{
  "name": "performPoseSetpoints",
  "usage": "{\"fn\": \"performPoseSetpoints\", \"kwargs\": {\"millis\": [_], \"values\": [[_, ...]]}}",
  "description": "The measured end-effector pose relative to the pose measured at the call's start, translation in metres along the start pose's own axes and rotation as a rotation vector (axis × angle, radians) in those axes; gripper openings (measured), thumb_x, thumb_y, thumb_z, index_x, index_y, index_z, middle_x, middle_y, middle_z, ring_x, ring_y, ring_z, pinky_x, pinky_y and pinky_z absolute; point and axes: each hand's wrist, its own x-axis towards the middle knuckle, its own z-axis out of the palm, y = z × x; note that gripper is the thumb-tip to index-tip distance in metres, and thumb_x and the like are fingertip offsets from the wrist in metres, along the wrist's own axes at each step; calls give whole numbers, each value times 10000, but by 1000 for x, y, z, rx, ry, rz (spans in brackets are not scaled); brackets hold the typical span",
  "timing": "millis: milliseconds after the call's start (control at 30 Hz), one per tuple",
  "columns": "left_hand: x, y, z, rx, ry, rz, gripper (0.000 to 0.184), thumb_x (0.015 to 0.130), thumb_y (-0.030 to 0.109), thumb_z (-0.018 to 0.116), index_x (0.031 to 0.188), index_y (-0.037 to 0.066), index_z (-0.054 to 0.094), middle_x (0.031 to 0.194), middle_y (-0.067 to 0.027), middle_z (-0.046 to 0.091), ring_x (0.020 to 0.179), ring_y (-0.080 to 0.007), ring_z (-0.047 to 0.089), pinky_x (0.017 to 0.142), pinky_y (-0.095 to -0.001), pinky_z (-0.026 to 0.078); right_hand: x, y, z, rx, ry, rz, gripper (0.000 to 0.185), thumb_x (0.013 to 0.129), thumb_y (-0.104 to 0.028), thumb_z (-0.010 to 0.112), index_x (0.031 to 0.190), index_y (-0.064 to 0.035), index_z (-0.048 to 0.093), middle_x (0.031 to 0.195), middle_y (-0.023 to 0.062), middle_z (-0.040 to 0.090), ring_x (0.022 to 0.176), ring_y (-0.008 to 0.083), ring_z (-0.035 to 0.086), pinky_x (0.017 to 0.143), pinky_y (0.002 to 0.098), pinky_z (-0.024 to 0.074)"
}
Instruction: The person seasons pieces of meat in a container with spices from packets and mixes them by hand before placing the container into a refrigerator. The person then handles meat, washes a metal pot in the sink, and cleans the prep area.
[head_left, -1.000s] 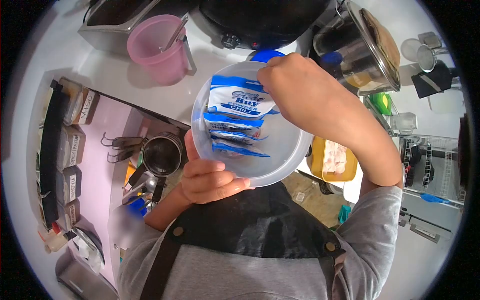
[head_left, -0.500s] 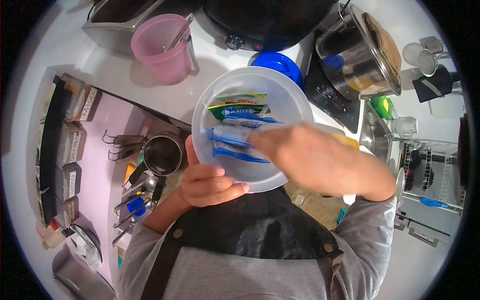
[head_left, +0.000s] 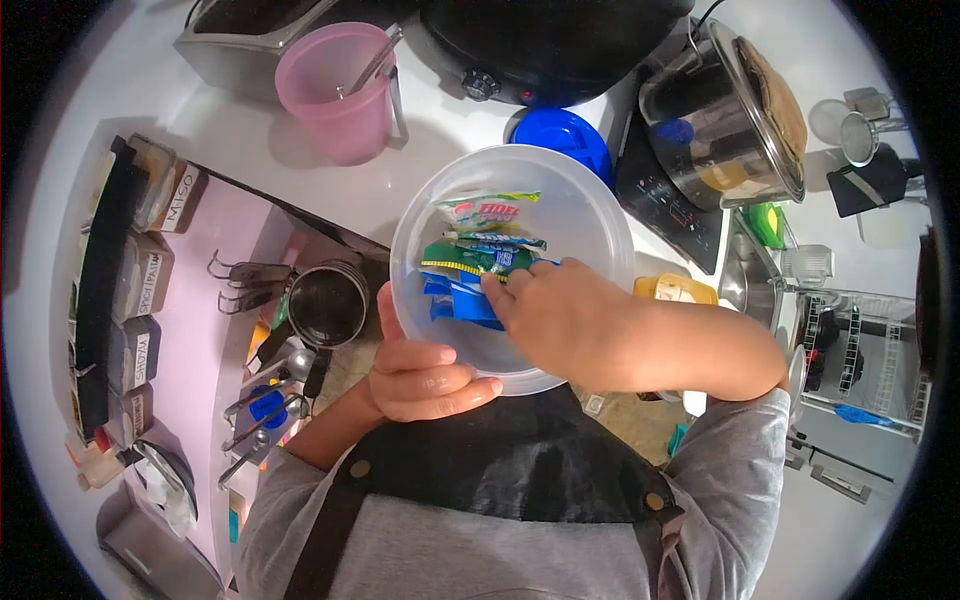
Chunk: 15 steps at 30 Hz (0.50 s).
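Note:
My left hand (head_left: 425,375) grips the lower left rim and side of a round translucent plastic tub (head_left: 595,230), held tilted in front of my apron. Several printed sachets lie in a row inside: a white, red and green sachet (head_left: 490,212) at the top, a green sachet (head_left: 445,257) with a yellow dotted edge in the middle, and a blue sachet (head_left: 462,298) below. Reaching in from the right, my right hand (head_left: 565,320) has its fingers closed at the green and blue sachets. It covers their right ends, and its exact hold is partly hidden.
Behind the tub, a blue lid (head_left: 565,135) lies by a black cooker (head_left: 540,50). A pink pitcher (head_left: 335,100) with a spoon stands left. To the right are an induction cooktop (head_left: 665,205), a steel pot (head_left: 725,130) and a sink (head_left: 745,275). Labelled containers (head_left: 145,275) line the left.
My right hand, blurred before, is sharper and its fingers are on the sachets. The sachets have shifted: the red-lettered one shows more, the blue ones less. My left hand keeps its hold.

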Motion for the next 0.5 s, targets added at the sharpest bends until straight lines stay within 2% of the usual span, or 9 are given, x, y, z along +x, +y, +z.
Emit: {"fn": "performPoseSetpoints", "kwargs": {"millis": [33, 67, 167, 233, 333, 367, 400, 467, 500], "values": [[-1, 1, 0, -5, 3, -18, 310, 468, 125, 754, 728, 275, 679, 717, 162, 479, 932, -99, 441, 988, -578, 223, 0, 1, -2, -72, -37, 4, 492, 764, -61, 504, 1222, 92, 413, 1010, 177, 541, 923, 277, 561, 701, 349, 469], [-1, 2, 0, -16, -3, -34, 311, 465, 126, 756, 726, 276, 678, 714, 163, 473, 935, -95, 438, 979, -569, 238, 0, 0, -3, -73, -37, 4, 492, 764, -61, 504, 1222, 92, 413, 1010, 177, 541, 923, 277, 561, 701, 349, 469], [5, 0, -1, -36, -7, -42, 319, 458, 126, 762, 724, 279, 675, 710, 164, 463, 939, -88, 432, 959, -558, 268, 1, 1, -4, -65, 12, -2, 504, 754, -71, 526, 1231, 59, 429, 1157, 182, 446, 1078, 281, 452, 771, 339, 440], [6, 0, -1, -48, -6, -34, 325, 454, 126, 765, 725, 281, 674, 708, 164, 459, 941, -85, 429, 949, -556, 282, 2, 8, 0, 36, 146, 22, 479, 741, -64, 545, 1211, 3, 486, 1214, 178, 380, 1142, 304, 379, 833, 369, 416], [4, 0, 2, -29, 20, -44, 326, 466, 125, 761, 738, 283, 674, 712, 165, 459, 939, -87, 427, 928, -555, 302, 9, 25, 3, 131, 226, 51, 441, 741, -55, 544, 1182, -57, 539, 1243, 185, 350, 1140, 337, 376, 861, 398, 398], [6, -1, 3, -33, 19, -45, 319, 474, 132, 762, 743, 281, 675, 712, 165, 460, 935, -89, 426, 922, -552, 305, 14, 35, 16, 186, 359, -20, 372, 737, -44, 548, 1105, -57, 589, 1191, 200, 425, 1083, 343, 433, 867, 402, 399], [7, -1, 4, -35, 18, -43, 316, 477, 136, 762, 745, 280, 675, 711, 165, 461, 933, -89, 426, 920, -551, 307, 20, 40, 12, 185, 362, -18, 372, 737, -44, 548, 1105, -57, 589, 1191, 200, 425, 1083, 343, 433, 867, 402, 399], [10, 0, 7, -46, 47, -63, 300, 491, 152, 765, 749, 276, 676, 705, 162, 462, 924, -94, 427, 912, -546, 310, 31, 47, 2, 260, -73, -10, 293, 713, -15, 564, 998, -38, 626, 1073, 213, 530, 1012, 335, 501, 864, 375, 406], [12, 0, 9, -53, 78, -86, 287, 502, 164, 768, 751, 272, 677, 700, 158, 463, 917, -98, 428, 907, -542, 312, 28, 50, -3, 259, -68, -8, 293, 713, -15, 564, 998, -38, 626, 1073, 213, 530, 1012, 335, 501, 864, 375, 406]]}}
